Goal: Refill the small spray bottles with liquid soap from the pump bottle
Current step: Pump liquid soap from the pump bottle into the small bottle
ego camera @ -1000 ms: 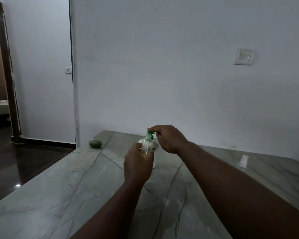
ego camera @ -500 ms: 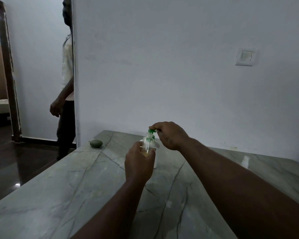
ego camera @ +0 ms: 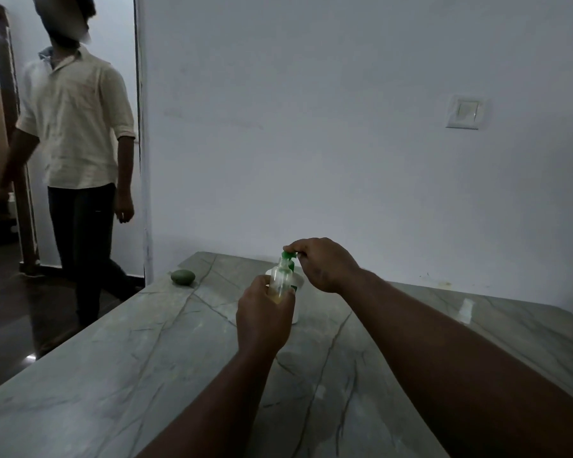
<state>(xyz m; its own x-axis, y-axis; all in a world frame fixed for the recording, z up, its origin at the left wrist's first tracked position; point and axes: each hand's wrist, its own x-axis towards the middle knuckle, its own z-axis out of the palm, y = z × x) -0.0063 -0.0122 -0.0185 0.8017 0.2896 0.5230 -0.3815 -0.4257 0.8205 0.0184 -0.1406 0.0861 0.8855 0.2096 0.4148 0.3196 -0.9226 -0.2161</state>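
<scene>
Passer-by [ego camera: 76,127] has entered; left hand [ego camera: 263,322] grips spray bottle [ego camera: 280,280], right hand [ego camera: 325,264] holds pump [ego camera: 288,256].

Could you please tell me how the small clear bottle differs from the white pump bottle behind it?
The small clear bottle is see-through with yellowish liquid inside; the white pump bottle is opaque. The left hand grips the small clear bottle, while the white pump bottle stands on the table with the right hand holding its green top. Both are upright.
</scene>
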